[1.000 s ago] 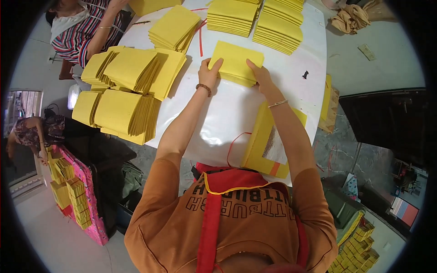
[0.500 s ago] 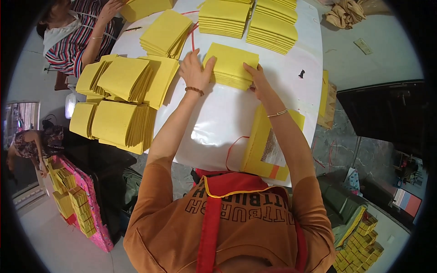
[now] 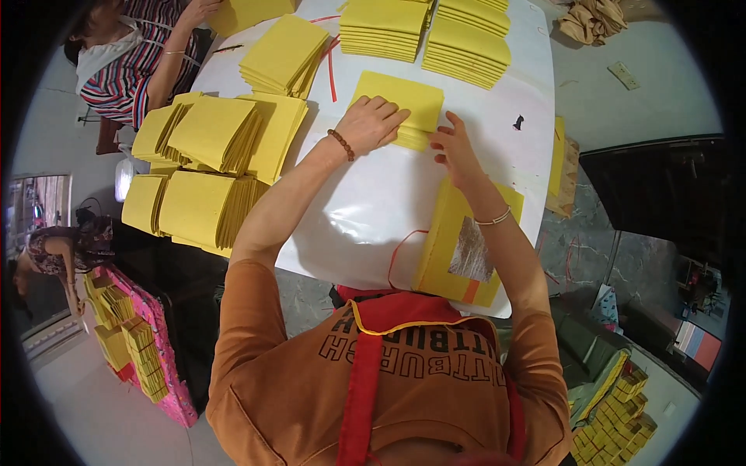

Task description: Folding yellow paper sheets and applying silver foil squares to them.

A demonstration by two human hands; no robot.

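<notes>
A small stack of folded yellow paper lies on the white table in front of me. My left hand, a beaded bracelet at its wrist, lies over the near left part of this stack with fingers bent and close together. Its thumb is mostly hidden. Just off the stack's right edge, my right hand holds nothing, its fingers apart. Beneath my right forearm is a yellow paper bundle with a silver patch and an orange strip. A thin red strip curves out beside it.
Thick folded yellow stacks stand at the left, more stacks at the far side. Another red strip lies between them. A person in a striped top sits far left. A pink-edged surface with yellow bundles is at lower left.
My left hand has moved right, from the stack's left side onto its top near edge. My right hand has let go of the right edge and moved slightly right, fingers spreading.
</notes>
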